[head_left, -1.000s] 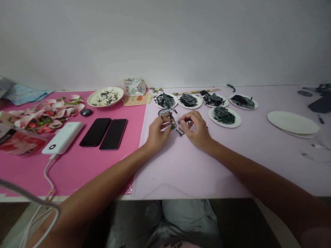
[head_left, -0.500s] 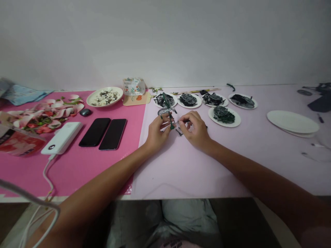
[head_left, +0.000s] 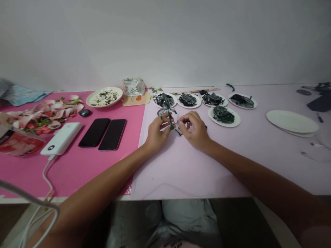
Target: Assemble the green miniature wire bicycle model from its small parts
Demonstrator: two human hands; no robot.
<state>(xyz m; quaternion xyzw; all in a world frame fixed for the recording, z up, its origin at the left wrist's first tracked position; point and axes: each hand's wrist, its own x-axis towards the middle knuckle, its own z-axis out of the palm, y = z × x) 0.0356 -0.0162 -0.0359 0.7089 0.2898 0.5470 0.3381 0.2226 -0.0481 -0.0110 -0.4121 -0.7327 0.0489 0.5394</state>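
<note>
A small dark green model bicycle (head_left: 165,103), with a grey spoked wheel, is held upright in my left hand (head_left: 158,133), thumb and fingers closed round its lower part. My right hand (head_left: 196,129) is pinched round a slim screwdriver (head_left: 186,121). Its thin tip points left at the model, close to my left fingertips; whether it touches cannot be made out. Much of the tool is hidden by my fingers. On the table just below, between both hands, lies a small dark part (head_left: 178,132).
White plates (head_left: 239,121) with dark wheels and frame parts stand behind my hands. Stacked white plates (head_left: 292,121) lie right. Leftward are two phones (head_left: 112,135), a cabled power bank (head_left: 62,138), a bowl (head_left: 104,104), and a pile of pink and green pieces (head_left: 51,113).
Almost nothing differs. Both hands keep their hold on the model bicycle and the screwdriver, and the whole view has shifted very slightly.
</note>
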